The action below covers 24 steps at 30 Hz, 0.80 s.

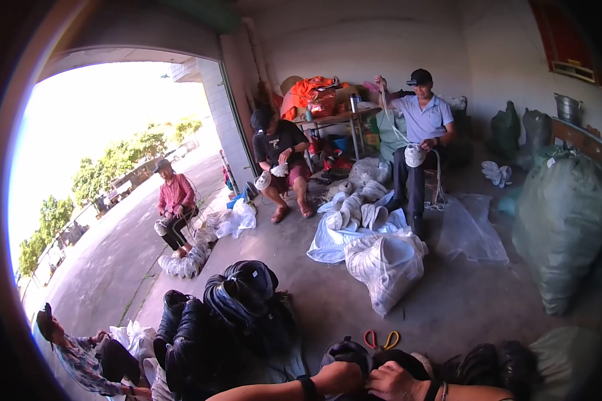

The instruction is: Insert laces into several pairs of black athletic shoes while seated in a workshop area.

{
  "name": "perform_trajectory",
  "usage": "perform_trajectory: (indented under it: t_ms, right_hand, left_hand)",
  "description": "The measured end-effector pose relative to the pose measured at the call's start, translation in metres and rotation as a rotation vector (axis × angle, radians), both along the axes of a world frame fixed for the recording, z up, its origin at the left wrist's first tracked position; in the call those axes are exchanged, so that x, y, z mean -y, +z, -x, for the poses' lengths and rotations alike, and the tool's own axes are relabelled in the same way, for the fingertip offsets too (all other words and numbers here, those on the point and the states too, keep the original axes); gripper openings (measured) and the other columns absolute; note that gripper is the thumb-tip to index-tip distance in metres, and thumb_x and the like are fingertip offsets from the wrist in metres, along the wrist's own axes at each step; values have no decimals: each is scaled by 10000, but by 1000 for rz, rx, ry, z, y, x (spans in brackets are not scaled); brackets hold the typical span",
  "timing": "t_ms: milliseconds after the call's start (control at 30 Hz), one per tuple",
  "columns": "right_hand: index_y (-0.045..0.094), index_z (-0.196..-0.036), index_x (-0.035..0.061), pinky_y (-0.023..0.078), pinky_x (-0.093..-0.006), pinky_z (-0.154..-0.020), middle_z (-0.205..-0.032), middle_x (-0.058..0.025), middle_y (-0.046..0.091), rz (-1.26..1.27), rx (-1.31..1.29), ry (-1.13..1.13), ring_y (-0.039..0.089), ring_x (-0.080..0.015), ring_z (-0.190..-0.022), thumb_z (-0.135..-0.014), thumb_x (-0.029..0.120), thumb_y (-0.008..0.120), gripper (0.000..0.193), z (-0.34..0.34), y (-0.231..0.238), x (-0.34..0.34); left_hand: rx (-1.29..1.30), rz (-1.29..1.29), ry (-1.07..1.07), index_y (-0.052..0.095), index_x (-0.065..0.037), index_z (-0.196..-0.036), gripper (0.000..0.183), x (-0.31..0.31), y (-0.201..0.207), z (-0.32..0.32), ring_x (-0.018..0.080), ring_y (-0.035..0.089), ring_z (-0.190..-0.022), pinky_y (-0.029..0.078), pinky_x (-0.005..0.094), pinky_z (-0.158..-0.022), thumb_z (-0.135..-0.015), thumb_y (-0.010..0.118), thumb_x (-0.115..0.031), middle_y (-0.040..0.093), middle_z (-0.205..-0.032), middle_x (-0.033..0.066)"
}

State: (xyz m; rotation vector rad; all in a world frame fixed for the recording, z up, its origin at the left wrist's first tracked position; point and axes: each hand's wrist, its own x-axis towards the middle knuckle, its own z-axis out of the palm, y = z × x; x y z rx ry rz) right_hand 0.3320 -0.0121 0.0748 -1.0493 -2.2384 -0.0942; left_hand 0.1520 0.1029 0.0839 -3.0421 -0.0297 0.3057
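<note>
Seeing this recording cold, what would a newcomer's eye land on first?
Probably the glaring daylit opening at left, then the vivid orange cloth heaped on the table at the back. At right, a bulging green sack stands out. Low in the picture, red and yellow looped handles show just beyond the left hand and right hand.

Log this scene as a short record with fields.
Left hand: at a dark item, grip unclear
Right hand: close beside the left
Beyond the hands: scissors, one loop red, one yellow
Mid-floor: white bag
Far right: green sack
Co-workers: four; one in a light shirt raises cord
</note>
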Motion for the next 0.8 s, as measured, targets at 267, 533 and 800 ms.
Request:
perform_trajectory:
  t_ms: [267, 533, 800]
  right_hand:
    - [645, -911, 43, 500, -371, -561, -787, -145, 609, 302, -258, 45, 604, -303, -625, -809, 114, 609, 129, 38, 26, 20]
    - [572, -962, 33, 489, -285, -575, -739, -74, 601, 1119, -764, 95, 593, -154, -562, -941, 224, 506, 203, 71, -18, -31]
    - [631, -926, -2, 544, -342, -712, -1032, -139, 646, 1224, -1561, -97, 660, -232, -877, -952, 210, 484, 259, -81, -4, 27]
  left_hand:
    - [679, 1004, 906, 615, -17, -909, 106, 18, 48, 38, 96, 576, -710, 492, 268, -635, -876, 626, -117, 617, -767, 64]
    - [812, 797, 747, 605, -26, -884, 54, 26, 47, 28, 177, 635, -739, 514, 278, -660, -836, 626, -36, 613, -784, 88]
    - [1610, 1032, 1334, 461, -102, -901, 78, -101, -10, 160, 83, 456, -426, 392, 242, -360, -967, 452, -141, 534, -683, 29]
